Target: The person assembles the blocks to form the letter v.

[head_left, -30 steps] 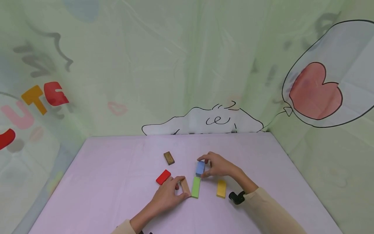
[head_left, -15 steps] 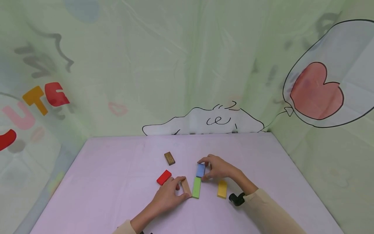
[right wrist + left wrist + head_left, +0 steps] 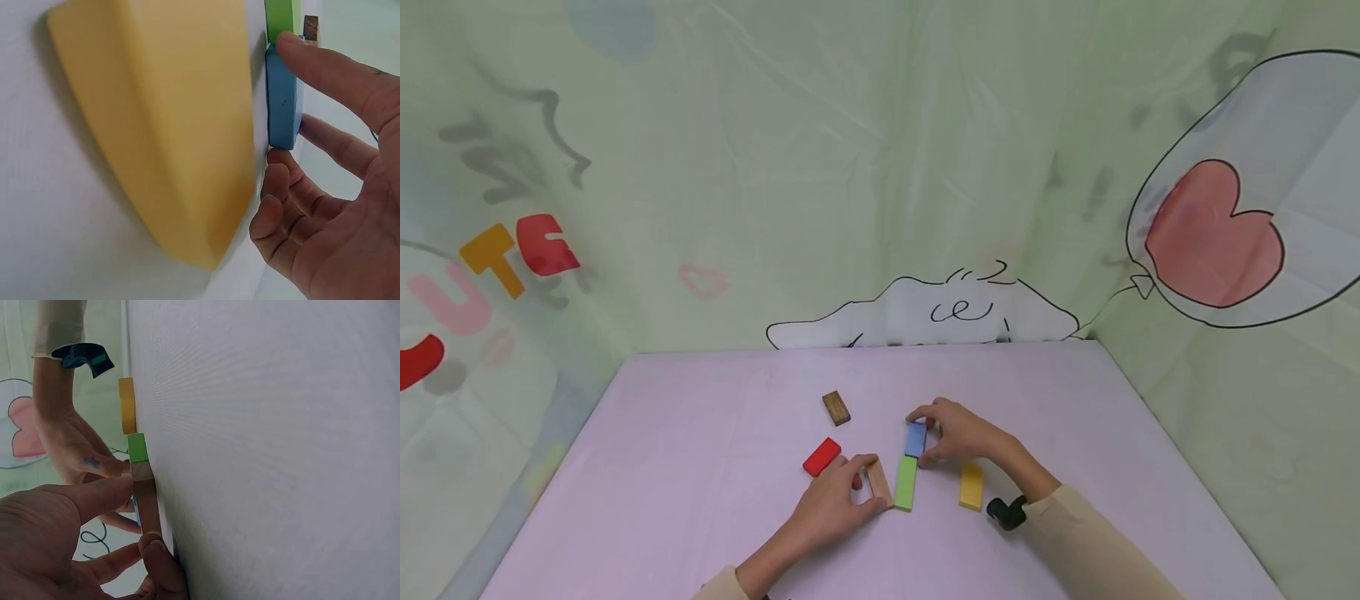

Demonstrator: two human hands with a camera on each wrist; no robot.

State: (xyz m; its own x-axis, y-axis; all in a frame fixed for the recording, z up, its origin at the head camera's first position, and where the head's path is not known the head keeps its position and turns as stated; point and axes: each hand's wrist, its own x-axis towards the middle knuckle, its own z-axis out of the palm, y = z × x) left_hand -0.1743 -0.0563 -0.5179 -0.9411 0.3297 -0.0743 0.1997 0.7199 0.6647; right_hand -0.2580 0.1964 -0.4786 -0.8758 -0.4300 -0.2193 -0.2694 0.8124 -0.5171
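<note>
In the head view my left hand [image 3: 831, 500] pinches a plain wooden block [image 3: 881, 485] between thumb and fingers, one at each end. That block's near end lies right by the green block [image 3: 906, 485]. My right hand [image 3: 966, 429] holds a blue block [image 3: 915, 439] by its two ends, thumb at the near one. Blue and green lie end to end in a line. The right wrist view shows the blue block [image 3: 282, 100] low on the table, the thumb where it meets the green block [image 3: 281, 19]. From the left wrist, the wooden block [image 3: 147, 503] partly covers the blue one.
A yellow block [image 3: 971, 487] lies right of the green one, near the right wrist and its black strap piece [image 3: 1006, 512]. The red block [image 3: 822, 457] is close beside my left hand. Farther back lies a dark brown block [image 3: 836, 408] on the pale table [image 3: 700, 467].
My right hand has brought the blue block slightly nearer and down against the green block's far end. The left hand and the wooden block have stayed nearly still.
</note>
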